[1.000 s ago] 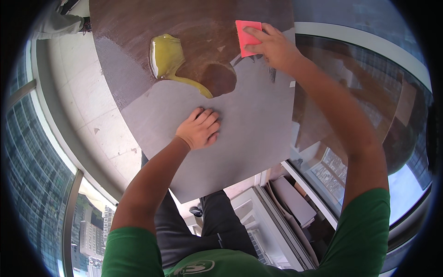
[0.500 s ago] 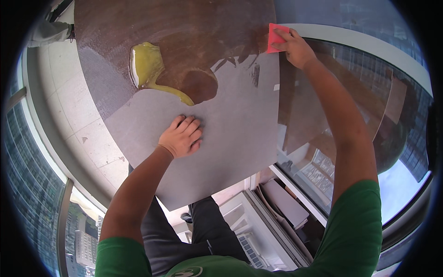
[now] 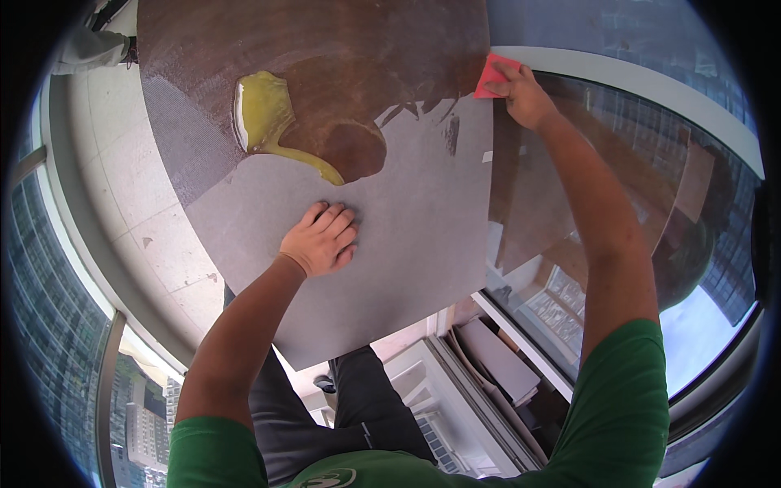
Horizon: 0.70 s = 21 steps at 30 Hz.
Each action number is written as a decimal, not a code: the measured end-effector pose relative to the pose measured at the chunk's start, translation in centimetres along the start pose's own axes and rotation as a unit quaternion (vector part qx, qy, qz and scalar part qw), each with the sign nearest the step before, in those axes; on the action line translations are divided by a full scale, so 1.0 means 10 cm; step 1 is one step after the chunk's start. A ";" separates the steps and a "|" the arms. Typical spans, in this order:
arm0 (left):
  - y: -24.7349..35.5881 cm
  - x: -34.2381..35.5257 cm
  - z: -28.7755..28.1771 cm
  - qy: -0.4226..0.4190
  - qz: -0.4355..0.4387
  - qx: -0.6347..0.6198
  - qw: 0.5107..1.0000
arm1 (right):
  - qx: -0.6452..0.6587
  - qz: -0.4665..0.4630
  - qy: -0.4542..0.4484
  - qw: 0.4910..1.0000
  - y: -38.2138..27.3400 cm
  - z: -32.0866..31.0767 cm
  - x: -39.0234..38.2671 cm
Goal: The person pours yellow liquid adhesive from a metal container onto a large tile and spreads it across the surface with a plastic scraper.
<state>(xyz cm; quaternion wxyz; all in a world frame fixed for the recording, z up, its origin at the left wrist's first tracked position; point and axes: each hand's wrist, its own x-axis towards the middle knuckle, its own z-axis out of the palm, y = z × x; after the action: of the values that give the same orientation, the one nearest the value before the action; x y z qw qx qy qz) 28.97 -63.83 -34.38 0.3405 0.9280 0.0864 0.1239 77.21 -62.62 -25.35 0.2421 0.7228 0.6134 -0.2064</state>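
My right hand grips a flat, square red scraper at the right edge of a large grey sheet. The scraper's lower left corner meets the sheet's edge. On the sheet lies a thick pool of glossy yellow glue, with a narrow tail running to the right. Around and beyond it the surface is coated dark brown, with ragged streaks at the near border. My left hand lies palm down on the bare grey part, fingers slightly bent, nothing in it.
Right of the sheet is a reflective glass pane with a pale frame. Boards lean below it, near my legs. Pale floor tiles run along the left, beside windows. At the far left, part of another person's leg and shoe shows.
My right hand has shifted slightly nearer and to the right, and the red scraper has turned to a more slanted angle. My left hand stays put on the sheet.
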 end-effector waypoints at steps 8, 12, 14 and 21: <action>0.00 0.01 0.00 0.003 0.003 -0.005 1.000 | 0.004 0.006 -0.043 0.999 0.06 0.01 -0.15; -0.01 -0.01 -0.01 0.000 -0.003 0.001 1.000 | -0.014 -0.023 -0.001 1.000 -0.07 -0.13 -0.20; -0.01 -0.04 0.00 -0.001 -0.010 -0.007 1.000 | -0.012 -0.044 0.042 0.998 -0.17 -0.24 -0.12; 0.00 0.00 -0.01 0.006 0.002 -0.001 1.000 | 0.006 -0.019 0.042 0.999 0.04 -0.05 0.17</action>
<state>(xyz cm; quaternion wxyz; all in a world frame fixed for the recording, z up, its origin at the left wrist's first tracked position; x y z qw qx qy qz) 28.98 -63.78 -34.32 0.3405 0.9272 0.0860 0.1305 77.91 -61.03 -25.95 0.2076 0.7203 0.6356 -0.1846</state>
